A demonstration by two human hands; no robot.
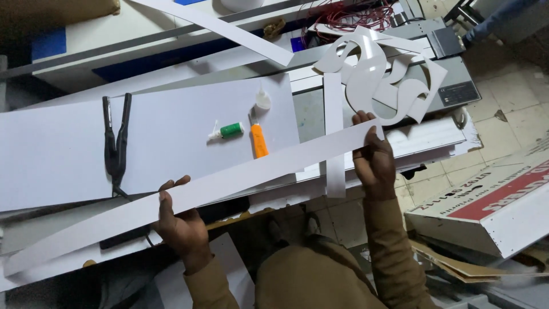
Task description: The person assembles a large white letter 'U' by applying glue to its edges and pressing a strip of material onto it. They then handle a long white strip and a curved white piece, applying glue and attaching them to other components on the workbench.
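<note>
A long white plastic strip [246, 174] runs diagonally from the lower left up to the right. My left hand [178, 220] grips its lower edge near the middle. My right hand [373, 157] holds its right end, fingers curled over the top edge. The strip lies over a large white sheet [171, 120] on the workbench. Just beyond my right hand lies a curved white cut-out shape [380, 77].
On the sheet lie black pliers [116, 140], an orange utility knife [258, 140], a small green-labelled glue bottle [227, 131] and a clear nozzle bottle [262, 100]. Another white strip [334, 137] lies upright across the bench. A red-and-white sign panel [492, 203] leans at the right on a tiled floor.
</note>
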